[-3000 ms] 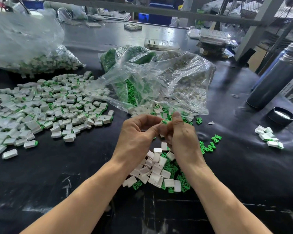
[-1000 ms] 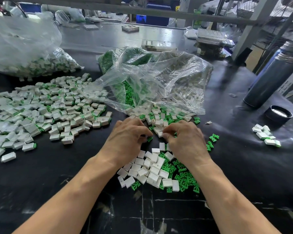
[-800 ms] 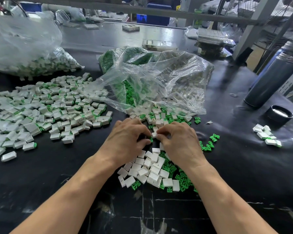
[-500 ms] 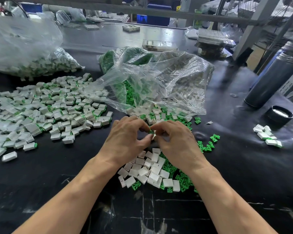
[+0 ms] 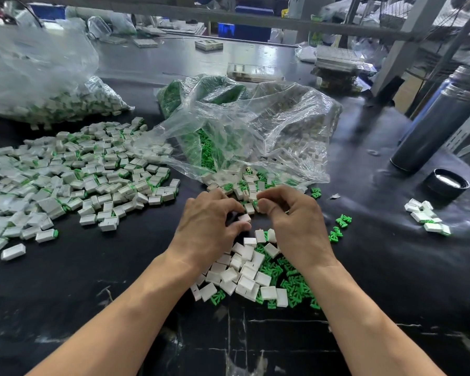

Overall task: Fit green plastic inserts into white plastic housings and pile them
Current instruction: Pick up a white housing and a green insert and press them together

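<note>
A black worktable (image 5: 391, 280) carries all items noted. The landmark is the clear plastic bag (image 5: 269, 131) at table centre, lying open toward the person, with green inserts and white housings visible through its film. To the bag's left lies the large spread pile of assembled pieces (image 5: 73, 175), white housings with green ends showing. Behind that pile, further left of the bag, sits a second clear bag of assembled pieces (image 5: 52, 90). To the bag's right stands a dark cylindrical flask (image 5: 440, 128), its black cap (image 5: 447, 183) resting on the table beside its base. Nearer the person than the cap, a small cluster of assembled pieces (image 5: 426, 218) lies well apart from the rest. Directly in front of the bag's mouth lies a mixed heap of loose white housings (image 5: 244, 272) and green inserts (image 5: 291, 283). Both hands work above this heap, close together but not touching. The left hand (image 5: 209, 226) pinches a white housing (image 5: 244, 217) between thumb and fingers. The right hand (image 5: 291, 218) has its fingers curled, pinching a green insert (image 5: 255, 204) at the fingertips, just beside the held housing.
</note>
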Available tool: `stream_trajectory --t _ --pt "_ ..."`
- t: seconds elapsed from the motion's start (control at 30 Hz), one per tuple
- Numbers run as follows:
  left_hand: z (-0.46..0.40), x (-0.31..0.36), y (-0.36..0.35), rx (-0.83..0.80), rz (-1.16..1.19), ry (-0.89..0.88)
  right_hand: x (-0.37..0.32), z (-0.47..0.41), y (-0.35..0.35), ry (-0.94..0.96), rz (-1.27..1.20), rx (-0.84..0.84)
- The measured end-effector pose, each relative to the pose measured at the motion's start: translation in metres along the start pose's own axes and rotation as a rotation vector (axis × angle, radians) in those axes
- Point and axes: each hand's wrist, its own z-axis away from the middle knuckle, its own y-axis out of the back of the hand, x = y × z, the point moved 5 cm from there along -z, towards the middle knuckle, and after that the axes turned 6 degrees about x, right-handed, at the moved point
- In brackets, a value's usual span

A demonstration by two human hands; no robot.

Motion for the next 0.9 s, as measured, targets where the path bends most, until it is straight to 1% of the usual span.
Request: stream_trajectory --t 0.1,0.17,0.33,0.43,0.57,0.7,0.9 --pt "0.001 0.001 0.001 0.020 0.051 0.002 0.002 0.001 -0.001 -0.030 -0.038 -0.003" --pt "0.001 0.000 0.002 0.026 0.163 0.051 0.002 0.000 -0.001 -0.051 -0.084 -0.003" --pt "0.000 0.001 0.012 0.004 0.788 0.255 0.002 -0.001 0.000 -0.089 -0.216 0.028" --pt "0.000 0.002 0.017 0.031 0.990 0.304 0.001 -0.001 0.001 -0.082 -0.277 0.048" --pt "-0.001 0.001 0.018 0.018 1.090 0.331 -0.002 0.001 0.003 -0.056 -0.336 0.069" --pt "-0.002 0.002 0.018 0.018 1.142 0.326 -0.007 0.002 0.004 -0.028 -0.359 0.064" --pt "-0.001 0.000 0.017 0.018 1.110 0.301 -0.012 0.003 0.001 -0.062 -0.459 0.021"
